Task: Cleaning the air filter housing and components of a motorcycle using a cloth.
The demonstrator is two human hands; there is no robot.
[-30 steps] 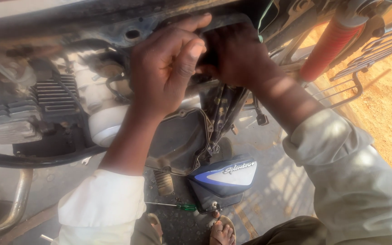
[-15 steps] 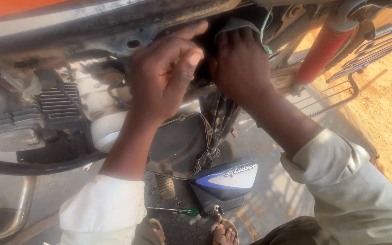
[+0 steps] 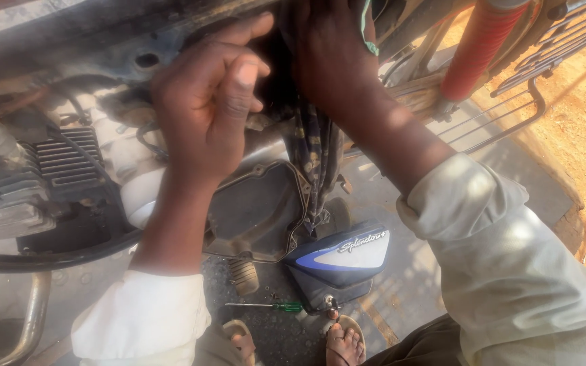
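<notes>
Since a second earlier my hands had climbed higher under the motorcycle frame point(image 3: 83, 41). My left hand point(image 3: 208, 102) was curled, thumb up, fingers pinched on a small fitting I couldn't make out. My right hand point(image 3: 334, 61), just beside it, reached deep into the dark gap; whether it gripped anything I couldn't tell. A patterned cloth point(image 3: 317, 163) hung below them, a screwdriver point(image 3: 272, 306) well beneath on the ground.

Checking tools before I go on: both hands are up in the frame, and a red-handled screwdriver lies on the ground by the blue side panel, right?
Not quite. The head view shows the screwdriver has a green handle, not red. It does lie on the ground beside the blue side panel, with the left hand and right hand up in the frame.
</notes>
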